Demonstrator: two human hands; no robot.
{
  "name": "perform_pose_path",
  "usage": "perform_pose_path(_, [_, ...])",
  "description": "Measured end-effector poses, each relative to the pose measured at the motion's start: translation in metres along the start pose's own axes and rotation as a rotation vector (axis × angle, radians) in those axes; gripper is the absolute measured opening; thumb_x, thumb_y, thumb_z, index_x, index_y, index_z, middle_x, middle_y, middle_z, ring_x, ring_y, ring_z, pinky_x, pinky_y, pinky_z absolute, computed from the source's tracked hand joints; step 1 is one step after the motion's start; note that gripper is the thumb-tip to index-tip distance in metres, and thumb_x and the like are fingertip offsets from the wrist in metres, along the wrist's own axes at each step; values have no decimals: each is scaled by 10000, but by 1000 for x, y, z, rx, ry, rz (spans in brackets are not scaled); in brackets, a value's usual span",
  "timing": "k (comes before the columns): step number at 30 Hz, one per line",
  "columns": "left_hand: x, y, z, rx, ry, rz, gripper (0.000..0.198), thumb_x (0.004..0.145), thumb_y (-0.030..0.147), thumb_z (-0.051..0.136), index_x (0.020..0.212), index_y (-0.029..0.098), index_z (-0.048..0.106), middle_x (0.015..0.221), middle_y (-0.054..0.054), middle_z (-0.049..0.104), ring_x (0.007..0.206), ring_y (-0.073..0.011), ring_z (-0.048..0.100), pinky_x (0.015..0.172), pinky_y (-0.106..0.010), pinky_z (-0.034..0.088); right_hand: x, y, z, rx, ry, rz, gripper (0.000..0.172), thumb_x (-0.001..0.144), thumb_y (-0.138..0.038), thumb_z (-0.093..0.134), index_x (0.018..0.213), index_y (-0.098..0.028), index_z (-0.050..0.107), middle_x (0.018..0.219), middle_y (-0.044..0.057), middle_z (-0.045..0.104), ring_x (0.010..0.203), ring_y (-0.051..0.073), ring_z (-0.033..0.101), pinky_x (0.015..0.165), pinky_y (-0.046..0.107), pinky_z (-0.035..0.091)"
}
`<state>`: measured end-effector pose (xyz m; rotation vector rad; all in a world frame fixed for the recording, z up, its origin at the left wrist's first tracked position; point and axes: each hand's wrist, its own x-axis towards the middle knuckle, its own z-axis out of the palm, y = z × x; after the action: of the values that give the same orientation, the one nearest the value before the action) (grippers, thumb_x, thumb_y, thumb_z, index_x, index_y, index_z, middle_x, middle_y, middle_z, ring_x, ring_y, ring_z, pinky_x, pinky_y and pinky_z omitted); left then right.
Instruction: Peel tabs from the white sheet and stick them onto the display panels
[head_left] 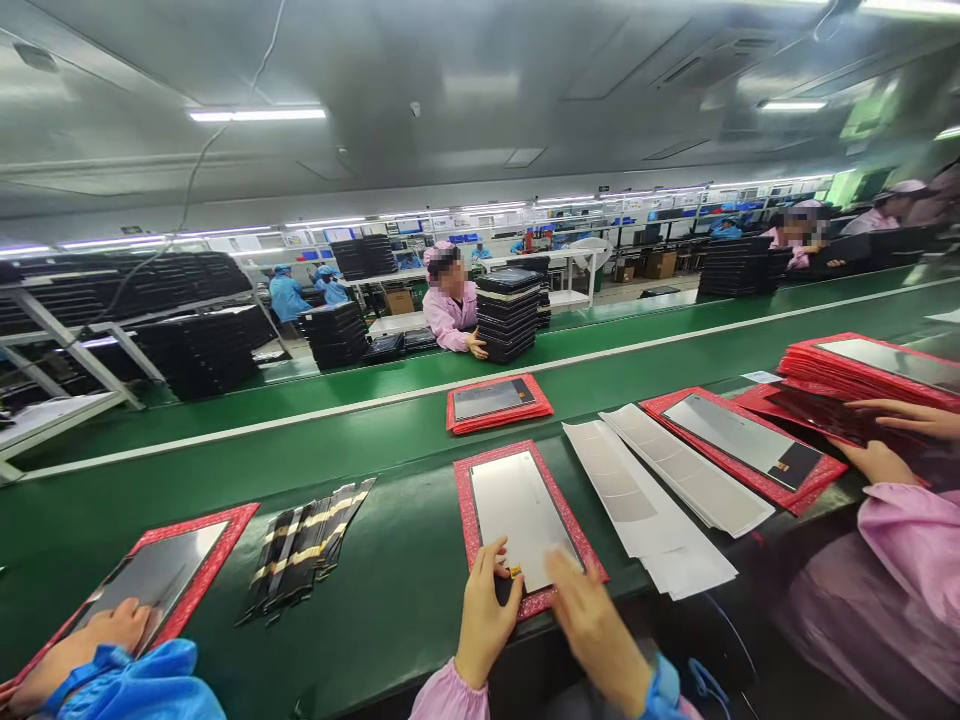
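Two hands sit at 6 o'clock on my head view. The left hand curls at the near edge of a silver display panel, though I cannot tell whether it grips; the right hand is open and blurred over the panel's lower corner. The panel lies in a red-edged tray on the green conveyor belt. It looks light, thin, stiff, slick and fragile: I'd take it by the edges, never the face.
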<state>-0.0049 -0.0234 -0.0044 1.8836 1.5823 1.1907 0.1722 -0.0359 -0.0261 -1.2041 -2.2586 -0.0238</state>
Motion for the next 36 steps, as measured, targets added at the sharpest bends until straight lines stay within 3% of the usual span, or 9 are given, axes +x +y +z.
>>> perform_pose_path(3, [-2,-3,0,-31,5,-4,391,792,204,474,1180,184,434,1018,-56,542,761,-142,570,828,-328,452,-5,-18,8,-71,-92,-155,530,915,-297,329,1389,-165,131,1373,60,342,1251,198,333,1039,409,221])
perform_pose_path(9, [-2,-3,-4,-57,-3,7,402,783,200,481,1183,194,437,1025,-62,561,821,-166,585,860,-359,443,-13,13,6,-146,-33,80,589,913,-399,291,1400,-172,49,1363,96,337,1207,243,401,1023,477,223])
perform_pose_path(12, [-3,-4,-9,-94,-55,7,495,745,148,486,1229,203,392,1057,-66,556,832,-169,584,818,-345,456,-10,9,14,-170,-4,98,645,902,-429,298,1397,-148,-5,1367,126,314,1220,285,373,1017,544,163])
perform_pose_path(18, [-6,-12,-16,-172,-110,-17,595,695,95,489,1257,229,348,1088,-54,541,855,-157,583,793,-313,462,14,-33,19,-123,-11,-113,604,891,-405,355,1390,-141,138,1364,105,331,1235,259,355,1035,443,196])
perform_pose_path(22, [-6,-14,-17,-182,-134,-14,596,716,97,496,1267,232,315,1101,-58,519,863,-150,574,827,-327,449,16,-21,6,-87,-86,-172,560,915,-349,323,1389,-139,111,1362,85,344,1236,214,360,1048,436,177])
perform_pose_path(25, [-6,-14,-17,-191,-155,-17,611,721,97,496,1278,239,290,1108,-60,507,855,-148,570,804,-324,461,15,-10,1,-83,-109,-118,553,920,-357,308,1390,-150,104,1355,83,358,1232,220,365,1045,468,165])
perform_pose_path(32, [-6,-13,-19,-211,-150,-20,613,715,125,513,1280,258,316,1115,-47,523,844,-152,579,819,-333,469,22,-25,8,-41,-124,-199,547,914,-330,319,1391,-167,107,1367,56,341,1255,227,325,1030,451,235])
perform_pose_path(36, [-9,-14,-23,-141,-145,17,575,751,189,541,1282,241,327,1141,-65,519,928,-176,557,857,-340,452,19,-5,13,-64,-134,-32,523,915,-367,293,1388,-203,143,1374,65,328,1239,238,352,1023,514,216])
